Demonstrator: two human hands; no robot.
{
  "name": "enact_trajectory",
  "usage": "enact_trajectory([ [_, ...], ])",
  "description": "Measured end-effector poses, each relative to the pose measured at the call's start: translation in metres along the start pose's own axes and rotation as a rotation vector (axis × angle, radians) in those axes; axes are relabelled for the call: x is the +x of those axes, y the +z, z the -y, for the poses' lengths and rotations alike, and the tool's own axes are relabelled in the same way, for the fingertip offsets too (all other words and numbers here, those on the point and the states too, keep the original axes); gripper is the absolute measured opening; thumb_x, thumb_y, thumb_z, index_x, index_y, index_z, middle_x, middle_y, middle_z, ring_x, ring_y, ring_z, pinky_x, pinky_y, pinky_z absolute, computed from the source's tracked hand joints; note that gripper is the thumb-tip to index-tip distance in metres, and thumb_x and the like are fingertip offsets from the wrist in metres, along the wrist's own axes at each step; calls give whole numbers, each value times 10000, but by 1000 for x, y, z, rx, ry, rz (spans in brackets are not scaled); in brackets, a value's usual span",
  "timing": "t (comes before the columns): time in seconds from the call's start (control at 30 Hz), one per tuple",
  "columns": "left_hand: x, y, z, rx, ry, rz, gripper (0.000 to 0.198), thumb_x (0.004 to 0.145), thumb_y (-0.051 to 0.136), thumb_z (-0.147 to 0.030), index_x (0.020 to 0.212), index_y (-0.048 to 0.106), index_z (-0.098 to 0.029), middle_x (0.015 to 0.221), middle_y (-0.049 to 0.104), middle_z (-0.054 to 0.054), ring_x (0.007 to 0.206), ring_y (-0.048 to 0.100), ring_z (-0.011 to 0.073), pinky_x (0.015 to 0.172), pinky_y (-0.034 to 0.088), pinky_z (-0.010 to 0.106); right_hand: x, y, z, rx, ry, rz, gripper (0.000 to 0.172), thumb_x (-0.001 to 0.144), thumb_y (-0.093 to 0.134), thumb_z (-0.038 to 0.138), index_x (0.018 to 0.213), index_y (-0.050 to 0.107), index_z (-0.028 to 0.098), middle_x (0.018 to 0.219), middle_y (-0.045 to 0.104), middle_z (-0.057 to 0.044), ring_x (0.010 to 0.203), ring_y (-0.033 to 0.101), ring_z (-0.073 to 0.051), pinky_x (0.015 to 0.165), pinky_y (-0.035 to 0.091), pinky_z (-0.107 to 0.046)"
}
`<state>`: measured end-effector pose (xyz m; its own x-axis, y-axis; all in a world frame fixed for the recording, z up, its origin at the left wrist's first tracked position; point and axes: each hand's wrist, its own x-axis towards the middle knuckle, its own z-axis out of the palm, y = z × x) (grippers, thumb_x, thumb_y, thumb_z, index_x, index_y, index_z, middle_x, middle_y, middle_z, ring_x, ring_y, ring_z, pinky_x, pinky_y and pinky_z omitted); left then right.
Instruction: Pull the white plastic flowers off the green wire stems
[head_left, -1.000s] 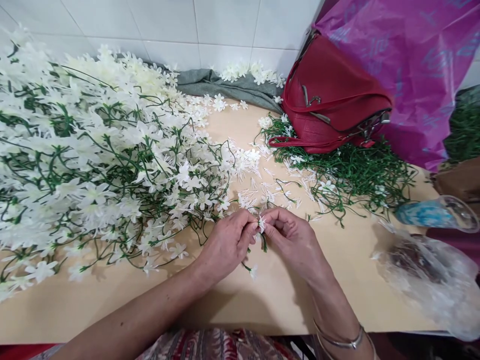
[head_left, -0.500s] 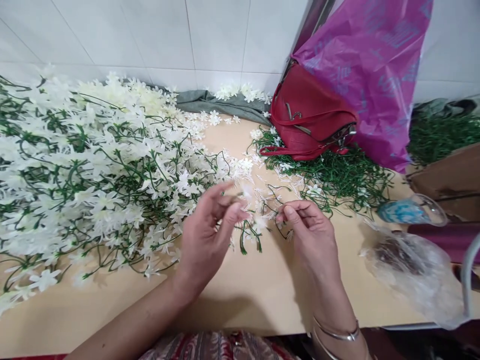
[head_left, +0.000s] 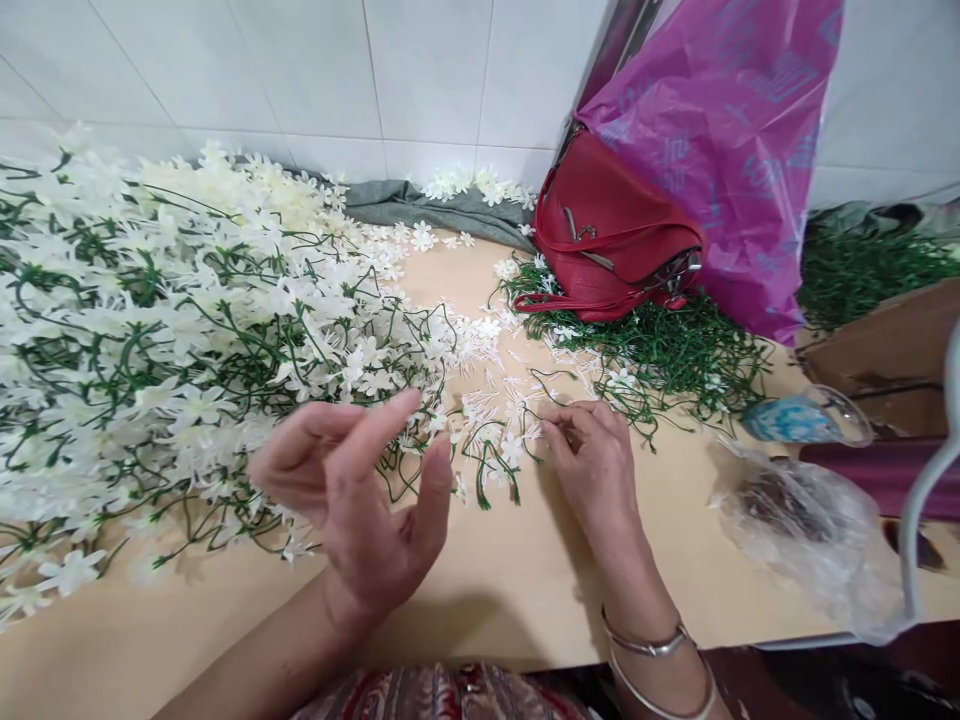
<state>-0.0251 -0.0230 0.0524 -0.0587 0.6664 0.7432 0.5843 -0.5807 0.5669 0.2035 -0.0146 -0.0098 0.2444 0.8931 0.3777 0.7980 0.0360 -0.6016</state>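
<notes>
My left hand (head_left: 367, 500) is raised over the near edge of a large heap of white artificial flowers (head_left: 202, 400) on green stems. Its thumb and fingers are apart, with nothing visible between them. To the right, my right hand (head_left: 592, 460) is low over the table, thumb and fingertips pinched together beside a thin green stem. What is in that pinch is too small to make out. Between the hands lie a few green stems with white blossoms (head_left: 499, 465) and many loose white stamens (head_left: 487, 375).
Behind my right hand, a red handbag (head_left: 622, 220) rests on a pile of green stems (head_left: 682, 350), with a purple plastic bag (head_left: 750, 150) beside it. On the right are a clear cup with blue contents (head_left: 795, 420), a crumpled clear bag (head_left: 817, 540) and cardboard (head_left: 892, 350).
My left hand has moved left and opened, away from the blurred white blossom at its fingertips. My right hand has shifted slightly left, still pinched.
</notes>
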Motion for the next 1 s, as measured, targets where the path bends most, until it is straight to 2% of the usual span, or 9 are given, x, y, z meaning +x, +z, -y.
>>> enact_trajectory([
  [0.07,-5,4,-3,0,126,35,530,843,756,-55,1316,643,-265,1133,562,66,1120,544,225,938,559,354,0,-1,0,-21,24,-26,91,900,639,228,834,701,221,897,703,-89,924,611,-282,893,457,-460],
  [0.13,-9,11,-6,-109,205,186,412,899,680,-30,1265,645,-216,1121,628,64,1066,608,186,941,569,312,-1,-5,3,3,68,-47,83,922,631,259,875,689,222,876,717,-76,878,620,-271,847,466,-432],
  [0.2,-11,18,-6,-201,203,319,401,940,622,-18,1307,604,-179,1201,657,91,1147,633,184,1041,549,321,-2,-10,10,74,86,-43,94,952,623,294,918,688,234,871,726,-57,847,635,-253,826,475,-409],
  [0.3,-13,27,-1,-184,153,401,428,980,596,-59,1395,544,-151,1360,628,148,1312,592,212,1155,493,372,-5,-15,21,250,15,14,97,970,621,273,909,696,261,890,740,-35,854,662,-229,833,492,-391],
  [0.43,-14,31,6,-207,77,459,334,1011,578,-101,1334,610,-180,1305,693,124,1254,654,197,1097,548,358,-8,-16,30,474,-81,177,119,955,647,226,890,729,281,894,760,-27,861,690,-219,826,526,-399],
  [0.57,-15,31,10,-352,-102,470,171,1007,605,-142,1114,720,-211,1035,771,57,988,741,160,910,622,293,-11,-14,33,602,-2,214,77,929,702,239,942,759,289,938,775,-31,903,710,-223,868,545,-410],
  [0.73,-15,33,14,-648,-629,367,154,975,666,-247,1120,702,-207,990,740,46,890,757,158,833,632,296,-9,-11,33,549,198,29,92,960,670,289,1013,739,259,995,745,-56,944,681,-227,887,533,-394],
  [0.83,-14,36,15,-816,-814,324,203,914,724,-254,1110,702,-204,963,701,17,896,745,144,861,623,287,-5,-3,27,394,94,33,143,982,615,256,1061,734,256,1067,711,-74,1015,663,-236,933,522,-406],
  [1.0,-13,35,16,-780,-820,437,203,875,756,-275,1069,762,-216,857,610,-3,799,669,126,762,591,264,1,12,19,115,-119,129,262,979,525,186,1087,757,242,1081,679,-118,1020,613,-290,900,513,-473],
])
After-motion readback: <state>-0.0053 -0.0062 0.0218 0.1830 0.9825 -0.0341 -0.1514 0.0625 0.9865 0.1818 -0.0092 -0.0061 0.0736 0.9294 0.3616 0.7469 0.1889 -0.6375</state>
